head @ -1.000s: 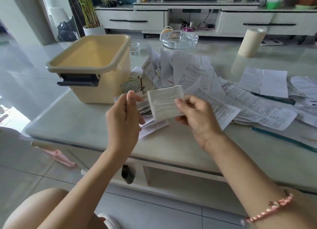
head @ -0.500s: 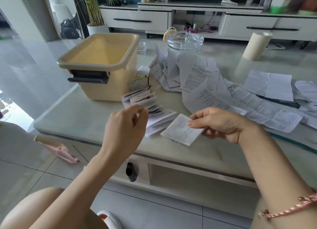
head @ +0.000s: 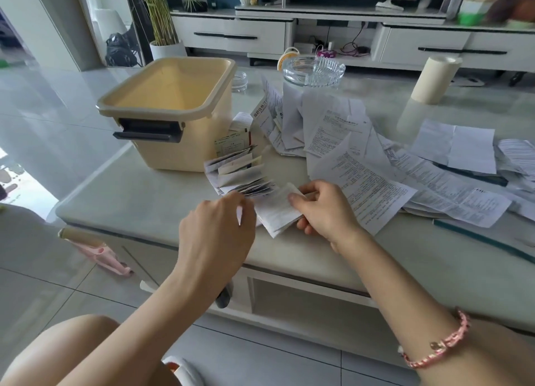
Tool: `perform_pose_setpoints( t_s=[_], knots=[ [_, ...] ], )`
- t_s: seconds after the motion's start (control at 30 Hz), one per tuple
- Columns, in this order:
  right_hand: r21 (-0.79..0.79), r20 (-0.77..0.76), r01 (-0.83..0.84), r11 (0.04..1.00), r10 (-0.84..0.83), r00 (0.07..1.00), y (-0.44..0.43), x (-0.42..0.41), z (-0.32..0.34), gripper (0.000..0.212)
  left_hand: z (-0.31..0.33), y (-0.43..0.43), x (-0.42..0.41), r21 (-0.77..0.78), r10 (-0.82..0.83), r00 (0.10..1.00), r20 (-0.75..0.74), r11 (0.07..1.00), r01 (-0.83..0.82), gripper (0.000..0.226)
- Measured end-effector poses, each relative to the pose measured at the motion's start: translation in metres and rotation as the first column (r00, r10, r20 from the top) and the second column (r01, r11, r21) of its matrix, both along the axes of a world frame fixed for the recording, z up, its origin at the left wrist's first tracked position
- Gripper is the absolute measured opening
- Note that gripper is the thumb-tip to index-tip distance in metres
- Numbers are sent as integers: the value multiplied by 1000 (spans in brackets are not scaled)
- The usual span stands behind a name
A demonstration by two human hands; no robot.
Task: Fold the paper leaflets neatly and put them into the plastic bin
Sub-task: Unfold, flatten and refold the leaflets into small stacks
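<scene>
Yellow bin (head: 162, 112) looks empty, many flat leaflets (head: 376, 165) wait, my right hand (head: 324, 209) pinches a folded leaflet (head: 275, 213), left hand (head: 217, 232) curled, hold unclear to me

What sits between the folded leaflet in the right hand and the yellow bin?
Head view: a fanned stack of folded leaflets lies on the table between them, plus a small printed box beside the bin.

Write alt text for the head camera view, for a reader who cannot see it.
A person's right hand pinches a folded leaflet over a pale table, with the left hand at its other edge. Behind stand a cream plastic bin, a pile of folded leaflets and unfolded sheets.
</scene>
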State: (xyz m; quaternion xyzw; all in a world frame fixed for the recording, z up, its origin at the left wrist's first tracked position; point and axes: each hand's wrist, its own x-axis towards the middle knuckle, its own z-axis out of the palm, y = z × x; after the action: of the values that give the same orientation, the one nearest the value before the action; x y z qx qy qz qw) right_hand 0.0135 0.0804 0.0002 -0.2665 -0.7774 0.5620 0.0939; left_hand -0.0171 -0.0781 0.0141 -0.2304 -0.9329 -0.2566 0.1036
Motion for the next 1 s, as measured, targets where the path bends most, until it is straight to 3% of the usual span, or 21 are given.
perform_pose_setpoints(
  t_s=[0.07, 0.13, 0.23, 0.33, 0.5, 0.57, 0.67, 0.77, 0.87, 1.0],
  knots=[
    [16, -26, -52, 999, 52, 998, -7, 3, 3, 24, 1, 5, 7, 22, -106, 994, -5, 994, 106, 25],
    [106, -41, -90, 990, 95, 995, -10, 9, 9, 34, -3, 13, 15, -63, -199, 979, 46, 977, 201, 31],
    [425, -70, -16, 905, 50, 996, 10, 17, 19, 44, -16, 22, 18, -269, -180, 983, 39, 946, 184, 30],
    [583, -47, 38, 811, -13, 999, 38, 28, 26, 42, -24, 26, 12, -305, -139, 989, -39, 945, 121, 27],
    [708, 360, -291, 643, 26, 933, 44, 38, 12, 81, -24, 32, 10, -139, -141, 985, -100, 982, 126, 25],
    [721, 435, -358, 594, 14, 900, 43, 41, 6, 78, -22, 37, 17, -63, -258, 941, -217, 966, 251, 23],
    [771, 398, -340, 539, 9, 917, 45, 43, 9, 54, -23, 46, 33, 70, -379, 879, -288, 907, 415, 27],
    [832, 374, -347, 433, 25, 927, 45, 44, 9, 30, -23, 54, 45, 170, -434, 883, -181, 870, 463, 28],
    [878, 325, -317, 359, 40, 945, 45, 46, 2, 19, -22, 64, 48, 345, -437, 898, 60, 853, 392, 27],
    [877, 283, -282, 390, 57, 957, 44, 56, 6, 24, -17, 74, 47, 482, -354, 859, 370, 863, 148, 25]
  ],
)
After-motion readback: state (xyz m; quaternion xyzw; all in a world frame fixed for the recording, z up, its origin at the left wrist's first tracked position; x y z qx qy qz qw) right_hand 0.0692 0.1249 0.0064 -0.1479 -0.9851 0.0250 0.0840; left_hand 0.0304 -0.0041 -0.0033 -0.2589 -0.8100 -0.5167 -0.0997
